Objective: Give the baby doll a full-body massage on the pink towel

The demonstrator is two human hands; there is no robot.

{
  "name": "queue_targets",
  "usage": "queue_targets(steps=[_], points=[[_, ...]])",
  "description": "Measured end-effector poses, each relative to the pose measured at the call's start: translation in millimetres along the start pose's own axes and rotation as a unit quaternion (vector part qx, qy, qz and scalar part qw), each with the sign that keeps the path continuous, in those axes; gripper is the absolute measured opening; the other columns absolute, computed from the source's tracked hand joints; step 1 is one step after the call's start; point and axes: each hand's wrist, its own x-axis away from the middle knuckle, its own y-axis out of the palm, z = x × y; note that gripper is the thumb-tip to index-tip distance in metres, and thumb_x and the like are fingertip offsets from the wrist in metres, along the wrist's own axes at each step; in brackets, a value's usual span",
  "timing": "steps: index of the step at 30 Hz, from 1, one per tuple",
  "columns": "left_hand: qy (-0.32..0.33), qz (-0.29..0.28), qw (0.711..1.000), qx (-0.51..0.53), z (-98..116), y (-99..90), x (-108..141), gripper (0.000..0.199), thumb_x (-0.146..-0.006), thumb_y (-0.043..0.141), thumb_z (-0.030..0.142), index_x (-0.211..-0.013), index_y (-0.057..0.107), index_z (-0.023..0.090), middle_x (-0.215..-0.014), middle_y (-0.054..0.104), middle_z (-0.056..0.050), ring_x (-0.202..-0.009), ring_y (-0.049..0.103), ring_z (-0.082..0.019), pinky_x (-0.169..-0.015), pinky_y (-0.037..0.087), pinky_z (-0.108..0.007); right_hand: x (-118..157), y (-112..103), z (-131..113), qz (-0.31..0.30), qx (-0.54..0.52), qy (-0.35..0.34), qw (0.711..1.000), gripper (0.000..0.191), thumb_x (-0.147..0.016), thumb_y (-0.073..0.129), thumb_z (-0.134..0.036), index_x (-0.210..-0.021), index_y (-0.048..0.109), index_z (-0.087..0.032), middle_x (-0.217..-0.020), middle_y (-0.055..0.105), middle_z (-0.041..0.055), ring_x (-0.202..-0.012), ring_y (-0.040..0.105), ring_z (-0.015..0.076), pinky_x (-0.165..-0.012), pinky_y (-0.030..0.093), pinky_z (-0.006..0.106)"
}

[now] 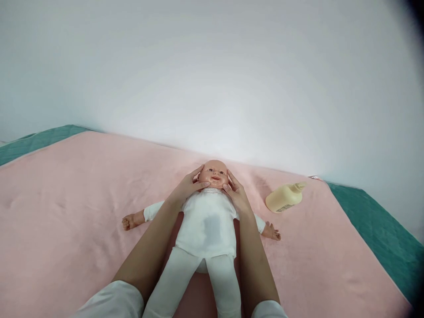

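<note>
A baby doll [207,225] in a white top and white leggings lies on its back on a pink sheet [308,260], arms spread to both sides. My left hand [188,187] cups one side of the doll's head [215,174], its thumb along the jaw. On the opposite side my right hand [236,192] rests with its fingers by the temple and its thumb near the chin. The head is held between both hands, face up. A greyish patch shows on the front of the top.
A pale yellow pump bottle [284,198] lies tilted on the sheet to the right of the doll. Green quilted fabric [377,221] shows past the sheet at the right and far left. A plain pale wall [212,79] stands behind.
</note>
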Motion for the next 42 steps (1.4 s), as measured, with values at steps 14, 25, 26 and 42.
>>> queue_targets(steps=[14, 25, 26, 42], points=[[0.02, -0.014, 1.0, -0.013, 3.2, 2.8, 3.3, 0.096, -0.076, 0.076, 0.049, -0.155, 0.028, 0.024, -0.153, 0.043, -0.011, -0.137, 0.045, -0.03, -0.111, 0.042, -0.039, 2.5, 7.4, -6.7, 0.003, -0.05, 0.016, 0.999, 0.096, -0.067, 0.083, -0.042, -0.149, 0.036, -0.025, -0.152, 0.044, 0.0078, -0.138, 0.047, 0.0273, -0.116, 0.039, 0.048], [0.08, -0.081, 0.993, -0.026, -2.4, 17.0, 2.6, 0.108, -0.074, 0.079, 0.044, -0.157, 0.012, 0.024, -0.153, 0.041, -0.017, -0.133, 0.05, -0.033, -0.107, 0.046, -0.047, 4.6, 24.2, -16.8, 0.041, 0.007, 0.019, 0.999, 0.109, -0.06, 0.087, -0.04, -0.152, 0.031, -0.023, -0.154, 0.041, 0.0094, -0.136, 0.049, 0.0293, -0.116, 0.04, 0.047], [0.09, -0.074, 0.993, -0.033, -4.0, 17.3, 1.6, 0.106, -0.074, 0.079, 0.044, -0.157, 0.015, 0.023, -0.153, 0.041, -0.017, -0.134, 0.049, -0.033, -0.108, 0.045, -0.048, 3.8, 24.1, -15.4, 0.043, 0.009, 0.016, 0.999, 0.108, -0.061, 0.087, -0.04, -0.152, 0.031, -0.024, -0.155, 0.04, 0.0087, -0.136, 0.049, 0.0291, -0.116, 0.041, 0.046], [0.121, -0.006, 0.986, -0.113, -20.8, 10.2, -11.5, 0.105, -0.073, 0.079, 0.042, -0.156, 0.019, 0.02, -0.156, 0.035, -0.016, -0.142, 0.038, -0.033, -0.116, 0.034, -0.046, -0.2, 18.8, -4.9, 0.039, 0.035, -0.011, 0.999, 0.097, -0.065, 0.082, -0.043, -0.149, 0.036, -0.028, -0.16, 0.031, 0.0051, -0.141, 0.042, 0.029, -0.117, 0.038, 0.049]])
